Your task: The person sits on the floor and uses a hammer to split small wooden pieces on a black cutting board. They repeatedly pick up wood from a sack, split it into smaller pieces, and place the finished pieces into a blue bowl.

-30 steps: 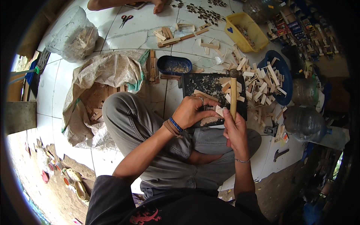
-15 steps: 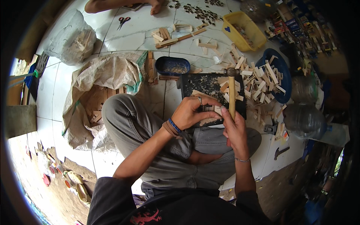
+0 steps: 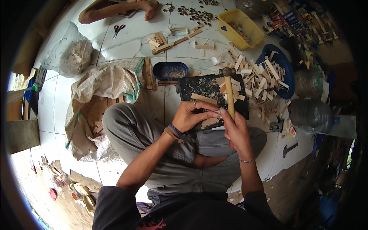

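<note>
My right hand [image 3: 237, 130] is closed round the wooden handle of a hammer [image 3: 229, 94], whose metal head points away from me. My left hand [image 3: 187, 118] pinches a small piece of wood [image 3: 218, 112], mostly hidden by the fingers. My right thumb and fingertip meet the left fingertips at that piece. Both hands are above the near part of a black work block [image 3: 188, 85]. Wood shavings and short wooden pieces [image 3: 238, 87] lie on the block. A pale wooden strip [image 3: 203, 98] lies just beyond my left hand.
Right of the block, many wood pieces spill from a blue basin [image 3: 289, 78]. A yellow tub [image 3: 226, 28] stands beyond. A blue oval dish [image 3: 155, 73] and an open woven sack [image 3: 82, 92] are leftward. Another hammer [image 3: 290, 148] lies right. Another person's foot [image 3: 150, 8] shows at the far edge.
My fingertips have closed together over the small piece, which now shows less. The hammer's head has shifted slightly left in the picture. The whole view has also shifted a little.
</note>
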Tool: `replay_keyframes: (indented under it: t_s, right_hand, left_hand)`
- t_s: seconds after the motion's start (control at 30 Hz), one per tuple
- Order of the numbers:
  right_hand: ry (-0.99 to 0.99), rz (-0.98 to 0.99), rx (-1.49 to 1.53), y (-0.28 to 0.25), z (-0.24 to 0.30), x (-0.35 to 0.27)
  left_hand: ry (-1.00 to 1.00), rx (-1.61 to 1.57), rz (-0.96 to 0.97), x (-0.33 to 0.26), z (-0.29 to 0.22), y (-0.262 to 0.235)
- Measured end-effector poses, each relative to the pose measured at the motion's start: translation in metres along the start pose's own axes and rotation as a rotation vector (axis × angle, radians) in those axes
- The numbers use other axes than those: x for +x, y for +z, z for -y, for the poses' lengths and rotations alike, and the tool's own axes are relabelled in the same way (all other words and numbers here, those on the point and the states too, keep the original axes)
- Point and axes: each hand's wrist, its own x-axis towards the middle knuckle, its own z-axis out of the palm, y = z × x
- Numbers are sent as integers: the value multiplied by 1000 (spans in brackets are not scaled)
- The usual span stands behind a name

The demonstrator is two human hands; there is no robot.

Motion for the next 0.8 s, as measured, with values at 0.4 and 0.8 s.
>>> replay_keyframes:
  t_s: [0.4, 0.8]
  right_hand:
    - [-577, -155, -613, -46, -4, -51]
    - [-825, -227, -782, -54, -14, -77]
  left_hand:
    - [-39, 89, -7, 0, -1, -1]
    - [104, 124, -53, 1, 0, 1]
